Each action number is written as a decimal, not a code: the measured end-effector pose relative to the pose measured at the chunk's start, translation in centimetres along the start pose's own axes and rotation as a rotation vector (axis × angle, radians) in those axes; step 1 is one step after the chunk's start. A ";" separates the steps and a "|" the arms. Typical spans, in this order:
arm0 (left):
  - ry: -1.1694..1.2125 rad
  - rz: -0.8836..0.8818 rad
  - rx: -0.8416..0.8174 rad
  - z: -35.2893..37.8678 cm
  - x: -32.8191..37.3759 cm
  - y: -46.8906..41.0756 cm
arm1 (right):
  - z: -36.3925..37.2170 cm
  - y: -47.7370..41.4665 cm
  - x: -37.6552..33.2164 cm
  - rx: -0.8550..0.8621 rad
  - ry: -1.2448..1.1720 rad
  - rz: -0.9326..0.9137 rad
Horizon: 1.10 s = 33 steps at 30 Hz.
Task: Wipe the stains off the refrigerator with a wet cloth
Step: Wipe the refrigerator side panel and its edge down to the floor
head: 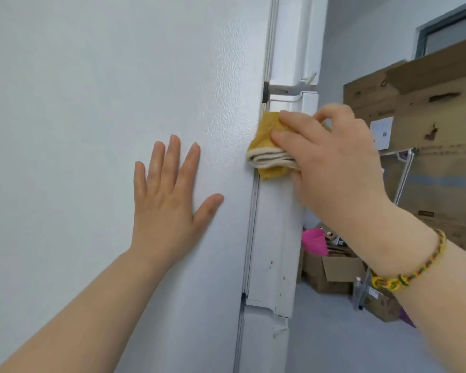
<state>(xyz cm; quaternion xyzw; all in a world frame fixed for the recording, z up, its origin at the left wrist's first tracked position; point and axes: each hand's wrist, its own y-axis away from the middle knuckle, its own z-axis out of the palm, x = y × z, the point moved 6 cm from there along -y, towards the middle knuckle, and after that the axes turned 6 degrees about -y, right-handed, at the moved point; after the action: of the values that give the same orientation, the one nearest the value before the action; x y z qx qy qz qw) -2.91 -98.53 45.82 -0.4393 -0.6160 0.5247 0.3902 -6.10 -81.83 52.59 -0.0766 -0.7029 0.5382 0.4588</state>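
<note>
Forearms are raised toward the refrigerator [92, 109], both of them bare. The left hand [170, 189] is laid flat against the pale, lightly textured side panel, with fingers straight and spread and the thumb angled out to the right; nothing is held by it. The right hand [334, 157] is reached in from the lower right with its back turned to the camera, and a braided bracelet [414, 267] of yellow, green and red is worn at the wrist. Its fingers [293, 138] are bent over a folded cloth [267, 149], which is clasped and pressed against the white door edge [277, 224], just below the gap between the upper and lower doors. The thumb is hidden behind the hand; it is probably tucked under the folds.

The cloth is mustard yellow, with cream layers shown at its lower fold. Its left part sticks out past the fingertips and touches the seam where side panel and door meet. It is kept apart from the left hand, up and to the right of it. Small yellowish-brown stains [271, 263] are seen on the same door edge, well below the cloth.

Behind, to the right, large cardboard sheets [428, 103] are leaned against a grey wall, and open cardboard boxes [331, 275] with a pink container [314, 240] are set on the grey floor [334, 337].
</note>
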 end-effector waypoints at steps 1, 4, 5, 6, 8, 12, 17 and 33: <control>0.020 -0.005 -0.002 0.0 0.1 0.2 | 0.0 0.4 -0.6 -0.031 0.021 0.007; 0.056 -0.007 -0.002 -0.5 -0.2 0.3 | -0.1 2.7 -2.7 -0.166 0.025 -0.007; 0.059 0.001 -0.005 -0.6 -0.4 0.3 | -0.1 4.0 -3.5 -0.209 0.014 -0.025; 0.057 0.013 -0.005 -0.7 -0.7 0.2 | -0.2 5.2 -4.1 -0.231 -0.002 -0.043; 0.026 0.048 -0.015 -0.7 -1.1 0.2 | -0.3 6.3 -4.5 -0.222 -0.033 -0.074; 0.022 0.077 -0.034 -0.5 -1.5 0.6 | -0.6 1.8 -1.5 -0.081 0.039 -0.088; -0.004 0.110 0.001 -0.4 -2.1 0.7 | -0.3 -1.1 0.3 0.004 0.154 0.006; -0.048 0.098 0.034 0.1 -2.2 1.3 | -0.6 0.6 -0.4 -0.084 0.151 -0.034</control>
<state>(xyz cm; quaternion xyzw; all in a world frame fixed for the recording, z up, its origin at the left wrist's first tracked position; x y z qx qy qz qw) -2.14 -100.57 44.46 -0.4494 -0.5940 0.5640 0.3565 -5.65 -81.44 51.86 -0.1244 -0.6895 0.4930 0.5158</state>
